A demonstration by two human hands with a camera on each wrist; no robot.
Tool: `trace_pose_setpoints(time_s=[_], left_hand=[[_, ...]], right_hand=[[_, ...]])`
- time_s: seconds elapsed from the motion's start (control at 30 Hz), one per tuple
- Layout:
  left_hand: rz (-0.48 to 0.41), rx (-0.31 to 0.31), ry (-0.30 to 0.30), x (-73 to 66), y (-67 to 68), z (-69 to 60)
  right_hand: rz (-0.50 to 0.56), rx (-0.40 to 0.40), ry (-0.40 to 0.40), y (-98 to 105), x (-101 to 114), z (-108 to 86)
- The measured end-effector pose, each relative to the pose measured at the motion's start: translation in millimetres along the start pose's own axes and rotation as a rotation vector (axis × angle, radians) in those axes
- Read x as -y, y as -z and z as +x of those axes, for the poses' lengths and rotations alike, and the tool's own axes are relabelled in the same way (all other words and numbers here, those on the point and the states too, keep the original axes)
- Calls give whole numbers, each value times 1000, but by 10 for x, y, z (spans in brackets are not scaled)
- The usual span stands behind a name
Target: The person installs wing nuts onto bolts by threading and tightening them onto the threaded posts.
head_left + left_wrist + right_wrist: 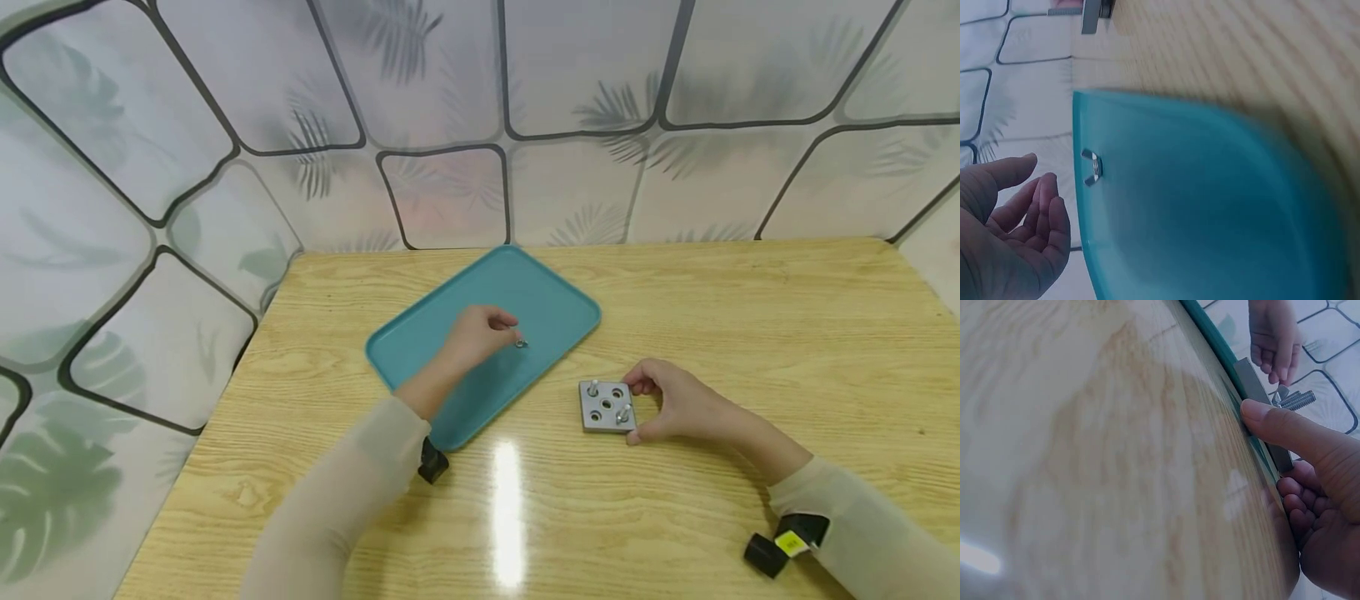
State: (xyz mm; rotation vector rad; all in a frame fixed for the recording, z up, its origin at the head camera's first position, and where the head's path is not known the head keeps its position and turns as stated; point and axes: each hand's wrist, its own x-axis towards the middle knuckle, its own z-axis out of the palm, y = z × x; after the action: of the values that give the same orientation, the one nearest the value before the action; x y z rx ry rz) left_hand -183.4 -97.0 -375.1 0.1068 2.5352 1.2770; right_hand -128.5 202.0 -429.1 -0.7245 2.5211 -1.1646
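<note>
My left hand [474, 337] is over the blue tray [427, 342], its fingertips close to a small wing nut [521, 343]. In the left wrist view the wing nut [1094, 167] lies on the tray, apart from the loosely bent fingers of the left hand [1022, 228]. With thumb and fingers, my right hand [678, 404] grips the right side of a square grey metal block [606, 423] on the table. Several holes show in the block, and two bolts stand up from it. A wing nut [1281, 395] sits on one bolt, seen in the right wrist view.
The wooden table [750, 317] meets a patterned wall [570, 67] at the back. The tray lies at an angle left of the block. Black wrist devices show at the left wrist [432, 461] and the right wrist [801, 533].
</note>
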Motion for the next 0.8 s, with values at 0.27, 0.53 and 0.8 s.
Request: trace_pose_setpoints(time_s=[0.27,0.53,0.8], left_hand=[[84,25,18,85,89,121],[235,103,-13,100,50,194],[287,51,-36,97,-25,211]], right_hand=[[-4,-2,1,10,11,4],[-4,-1,14,-7,-22,2],[-6,2,13,-4,-33,6]])
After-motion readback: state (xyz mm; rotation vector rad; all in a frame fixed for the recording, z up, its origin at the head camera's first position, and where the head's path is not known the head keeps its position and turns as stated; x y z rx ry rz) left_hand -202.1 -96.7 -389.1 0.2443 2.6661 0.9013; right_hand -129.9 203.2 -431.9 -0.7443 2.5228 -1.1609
